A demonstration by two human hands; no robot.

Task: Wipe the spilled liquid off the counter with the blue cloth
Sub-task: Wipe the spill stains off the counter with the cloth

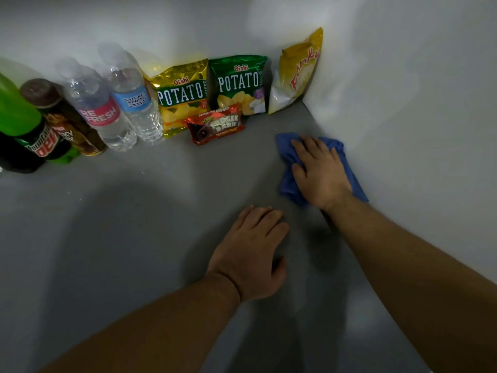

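The right hand (320, 173) presses flat, fingers spread, on the blue cloth (289, 157) by the counter's (134, 224) right wall; the left hand (250, 254) rests released nearby. Bottles (107, 103) and snack bags (185, 98) line the back edge, well apart; any spill is seemingly too faint to see.

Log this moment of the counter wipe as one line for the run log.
step: wiping | right hand: flat on crumpled blue cloth by right wall | left hand: empty, palm down on grey counter | spill: not discernible

"Mountain Dew" green bottle (35, 141), "Refresh" bottle (100, 114), "Nature Spring" bottle (134, 99), two "Oishi Potato" bags (183, 95), "Fudgee Barr" pack (217, 125)
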